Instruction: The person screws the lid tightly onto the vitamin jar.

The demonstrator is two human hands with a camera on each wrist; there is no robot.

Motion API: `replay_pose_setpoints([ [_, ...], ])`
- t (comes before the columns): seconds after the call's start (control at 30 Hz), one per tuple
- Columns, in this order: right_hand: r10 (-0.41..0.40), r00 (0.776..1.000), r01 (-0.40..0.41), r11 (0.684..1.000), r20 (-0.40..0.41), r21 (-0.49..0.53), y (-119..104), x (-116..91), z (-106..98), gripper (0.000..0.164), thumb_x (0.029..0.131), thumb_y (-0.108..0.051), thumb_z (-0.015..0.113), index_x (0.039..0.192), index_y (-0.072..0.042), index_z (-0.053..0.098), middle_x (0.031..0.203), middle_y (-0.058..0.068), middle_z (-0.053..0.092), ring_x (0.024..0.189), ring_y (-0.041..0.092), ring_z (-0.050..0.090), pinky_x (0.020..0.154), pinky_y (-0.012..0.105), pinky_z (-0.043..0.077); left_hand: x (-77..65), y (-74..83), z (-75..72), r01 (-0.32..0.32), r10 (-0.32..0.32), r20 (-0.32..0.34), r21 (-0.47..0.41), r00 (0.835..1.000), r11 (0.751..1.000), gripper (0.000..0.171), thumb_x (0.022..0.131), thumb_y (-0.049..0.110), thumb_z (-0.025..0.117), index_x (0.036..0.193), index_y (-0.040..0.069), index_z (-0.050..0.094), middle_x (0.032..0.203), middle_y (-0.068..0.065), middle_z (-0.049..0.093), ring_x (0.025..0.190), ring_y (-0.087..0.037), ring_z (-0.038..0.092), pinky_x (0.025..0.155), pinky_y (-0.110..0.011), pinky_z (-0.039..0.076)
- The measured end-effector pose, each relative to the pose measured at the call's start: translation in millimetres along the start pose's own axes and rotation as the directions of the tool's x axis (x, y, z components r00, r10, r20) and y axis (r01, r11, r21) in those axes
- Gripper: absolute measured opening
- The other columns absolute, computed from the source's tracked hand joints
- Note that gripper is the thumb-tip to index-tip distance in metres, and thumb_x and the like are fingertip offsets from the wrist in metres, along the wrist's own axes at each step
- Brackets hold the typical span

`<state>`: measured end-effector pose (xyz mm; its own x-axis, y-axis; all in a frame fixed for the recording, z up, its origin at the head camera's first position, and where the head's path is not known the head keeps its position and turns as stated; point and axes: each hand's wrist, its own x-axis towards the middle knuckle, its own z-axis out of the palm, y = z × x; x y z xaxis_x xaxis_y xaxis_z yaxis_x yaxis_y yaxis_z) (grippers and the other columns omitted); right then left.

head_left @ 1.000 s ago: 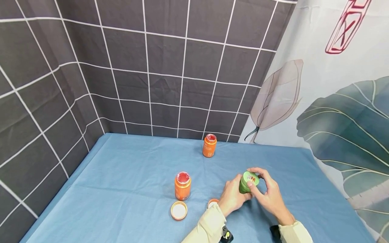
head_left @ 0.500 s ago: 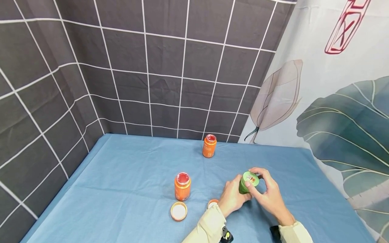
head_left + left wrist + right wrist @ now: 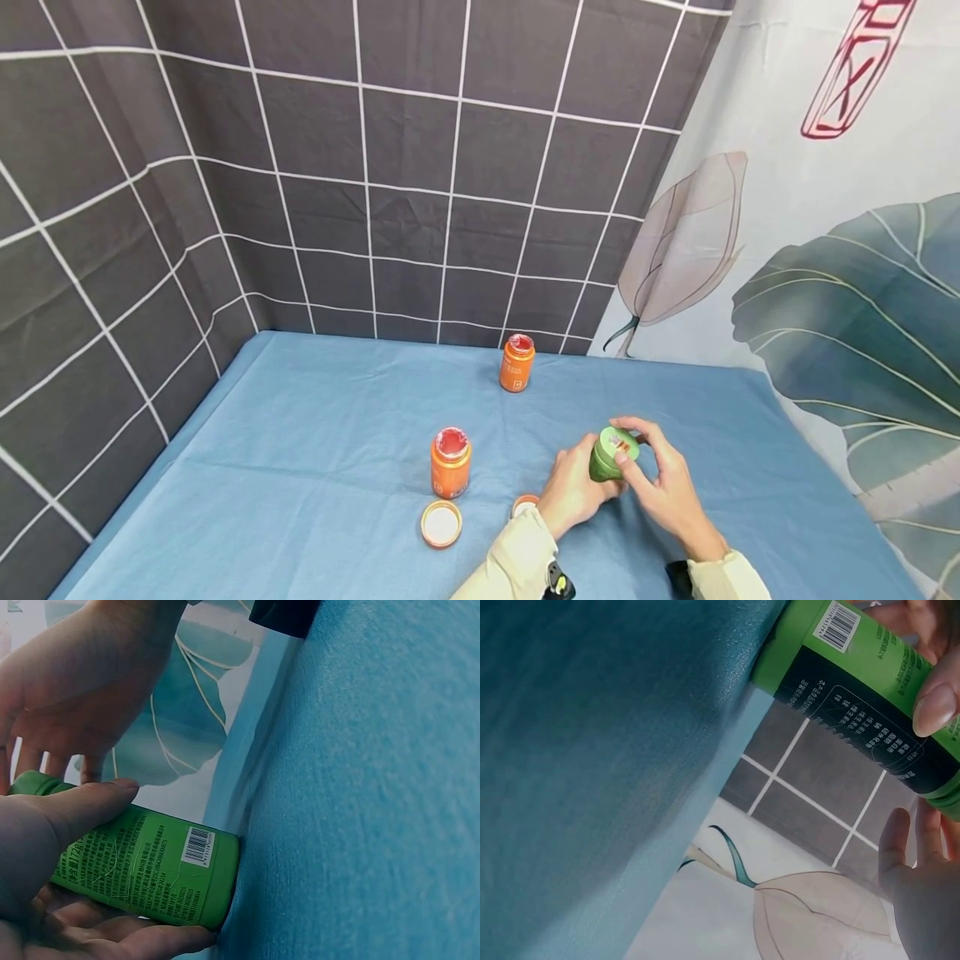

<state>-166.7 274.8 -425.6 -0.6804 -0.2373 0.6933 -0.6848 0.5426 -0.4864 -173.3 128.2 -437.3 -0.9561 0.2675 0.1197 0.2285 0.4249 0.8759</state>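
A green bottle (image 3: pixel 602 467) with a printed label stands in my left hand (image 3: pixel 573 487), whose thumb and fingers grip its body. Its base touches the blue cloth in the left wrist view, where a barcode shows near the bottom. On top is a light green lid (image 3: pixel 621 442) with a small picture. My right hand (image 3: pixel 667 483) holds this lid between thumb and fingers, the thumb at its near edge. In the right wrist view the bottle's dark label panel (image 3: pixel 855 720) faces the camera, and the lid is mostly out of frame.
Left of my hands stands an open orange jar (image 3: pixel 450 477) with a red inside. Its look-alike, another orange jar (image 3: pixel 517 371), is farther back. An upturned lid (image 3: pixel 441 523) lies by the nearer jar; a second lid (image 3: pixel 525 504) is partly behind my left wrist. Blue cloth (image 3: pixel 300 467) covers the table.
My right thumb and fingers shift slightly on the lid. My left hand keeps its grip on the bottle, and the jars and loose lids stay where they were.
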Motion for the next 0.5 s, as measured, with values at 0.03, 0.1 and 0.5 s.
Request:
replay_pose_setpoints([
  [0.03,0.002,1.0,-0.002,1.0,0.001,0.001,0.0,-0.3,0.0,0.043,0.079,0.003,0.061,0.121,-0.005,0.053,0.114,0.007,0.059,0.1,0.011,0.053,0.085,0.017,0.035,-0.2,0.0,0.1,0.0,0.0,0.0,0.0,1.0,1.0,0.04,0.069,0.026,0.079,0.102,0.02,0.057,0.082,0.011,0.059,0.068,-0.002,0.051,0.062,-0.02,0.042],
  [0.1,0.004,1.0,-0.004,1.0,0.001,0.004,0.2,-0.8,0.0,0.044,0.078,0.003,0.061,0.121,-0.005,0.053,0.114,0.007,0.059,0.1,0.011,0.053,0.085,0.017,0.035,-0.5,0.0,0.3,-0.001,0.001,0.0,0.002,1.0,1.0,0.04,0.069,0.026,0.079,0.102,0.02,0.058,0.081,0.011,0.059,0.067,-0.002,0.051,0.062,-0.02,0.042],
  [0.5,-0.019,0.999,0.02,0.999,-0.029,0.043,0.7,0.9,0.4,0.042,0.073,0.005,0.065,0.114,-0.001,0.056,0.11,0.01,0.06,0.1,0.013,0.054,0.084,0.018,0.037,0.0,-0.1,0.2,-0.008,0.008,0.0,0.027,1.0,1.0,0.04,0.069,0.027,0.079,0.102,0.02,0.057,0.08,0.01,0.058,0.067,-0.003,0.05,0.06,-0.02,0.041],
])
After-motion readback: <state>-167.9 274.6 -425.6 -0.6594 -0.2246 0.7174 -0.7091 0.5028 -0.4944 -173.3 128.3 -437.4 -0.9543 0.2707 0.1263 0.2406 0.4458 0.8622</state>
